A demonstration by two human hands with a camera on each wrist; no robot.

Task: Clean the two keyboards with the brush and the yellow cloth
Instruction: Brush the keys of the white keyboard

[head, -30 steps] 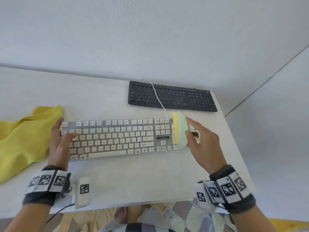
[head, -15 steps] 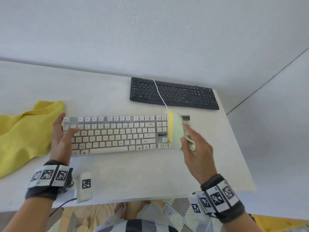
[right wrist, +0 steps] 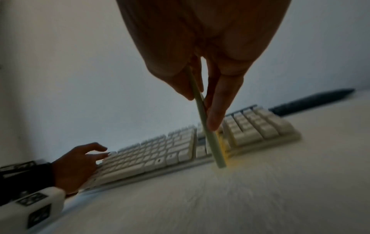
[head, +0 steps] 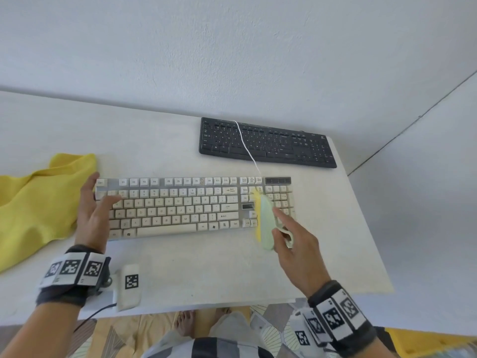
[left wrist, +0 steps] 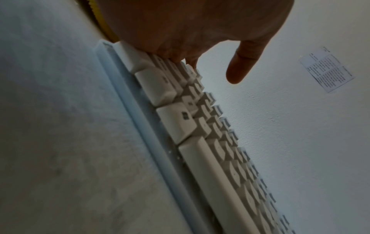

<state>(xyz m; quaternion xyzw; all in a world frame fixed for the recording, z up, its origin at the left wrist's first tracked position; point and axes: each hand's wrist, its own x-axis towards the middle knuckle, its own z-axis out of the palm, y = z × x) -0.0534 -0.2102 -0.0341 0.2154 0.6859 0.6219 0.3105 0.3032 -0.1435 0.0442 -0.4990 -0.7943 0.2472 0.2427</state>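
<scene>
My right hand (head: 296, 244) pinches the green brush (head: 265, 223) between thumb and fingers; its yellow bristles touch the white keyboard (head: 180, 205) between the main keys and the number pad. My left hand (head: 90, 215) rests on the keyboard's left end, fingers spread and relaxed. The white keyboard lies across the middle of the table (head: 206, 275). The black keyboard (head: 265, 143) sits at the far right corner, a white cable (head: 244, 143) crossing it. The yellow cloth (head: 33, 200) lies bunched at the left edge, just beside my left hand.
</scene>
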